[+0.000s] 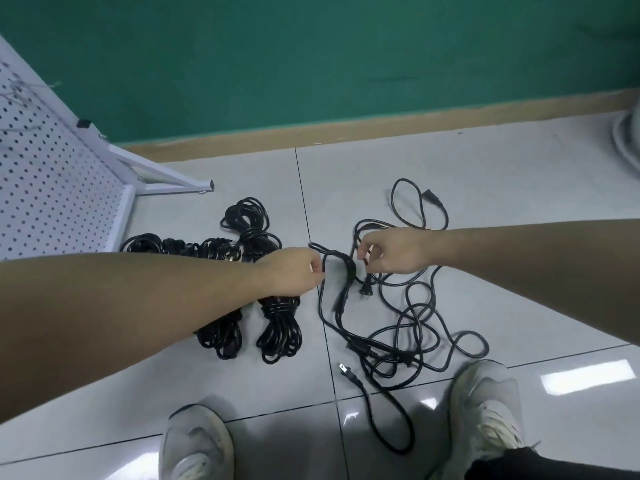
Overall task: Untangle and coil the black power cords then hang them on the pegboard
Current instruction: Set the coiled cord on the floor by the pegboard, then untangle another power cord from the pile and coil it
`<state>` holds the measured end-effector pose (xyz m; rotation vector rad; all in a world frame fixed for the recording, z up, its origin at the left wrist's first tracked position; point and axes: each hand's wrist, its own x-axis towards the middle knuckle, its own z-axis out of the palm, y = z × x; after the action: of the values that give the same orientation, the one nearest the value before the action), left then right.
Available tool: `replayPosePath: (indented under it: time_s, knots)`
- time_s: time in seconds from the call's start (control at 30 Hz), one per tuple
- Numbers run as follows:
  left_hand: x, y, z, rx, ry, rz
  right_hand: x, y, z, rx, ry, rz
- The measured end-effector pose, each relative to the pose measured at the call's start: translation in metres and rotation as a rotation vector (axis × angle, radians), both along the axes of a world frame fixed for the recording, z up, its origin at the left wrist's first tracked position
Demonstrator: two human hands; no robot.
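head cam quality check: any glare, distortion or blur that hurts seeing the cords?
Head view: glare patches on the glossy floor tiles, lower right, clear of the tangled cords; wide-angle bending stretches the forearms and curves the baseboard; overall soft, the pegboard edge blurred; black cords contrast well with the pale tiles.

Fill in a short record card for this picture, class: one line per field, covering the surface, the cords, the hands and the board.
surface: pale tiled floor
loose cords: black tangle on the floor, right of centre
coiled cords: several black bundles on the floor, left of the tangle
left hand: grips a loop of the tangle
right hand: pinches a cord of the tangle
pegboard: white, far left, no cords seen hanging on it
stray plug: lies near the shoes
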<state>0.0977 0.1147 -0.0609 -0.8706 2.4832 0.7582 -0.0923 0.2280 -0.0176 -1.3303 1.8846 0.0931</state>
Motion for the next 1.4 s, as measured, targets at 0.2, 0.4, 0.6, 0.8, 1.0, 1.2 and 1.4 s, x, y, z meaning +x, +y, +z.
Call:
replayPosePath:
  time_s: [0.2, 0.4, 0.6, 0.8, 1.0, 1.2, 1.4]
  knots:
    - [-0.044, 0.003, -0.040, 0.026, 0.069, -0.089, -0.014, -0.018, -0.061, 0.005, -0.017, -0.081]
    - [-0.076, -0.019, -0.073, -0.344, -0.096, -0.378, -0.027, -0.023, -0.105, -0.003, -0.078, -0.152]
    - [-0.077, -0.033, -0.074, -0.240, -0.023, -0.339, -0.031, -0.030, -0.117, -0.061, -0.149, -0.167]
    - [-0.065, -0.036, -0.032, -0.147, 0.119, -0.220, -0.031, -0.031, -0.080, -0.246, -0.333, -0.312]
    - [-0.050, -0.037, 0.052, -0.278, 0.219, -0.153, -0.012, -0.027, 0.003, -0.451, -0.312, -0.322]
    - [-0.020, -0.026, 0.136, -0.350, 0.411, -0.020, 0.003, -0.013, 0.092, -0.554, -0.290, -0.271]
    - [0.006, 0.000, 0.207, -0.024, 0.660, 0.252, 0.021, 0.006, 0.152, -0.630, -0.216, -0.243]
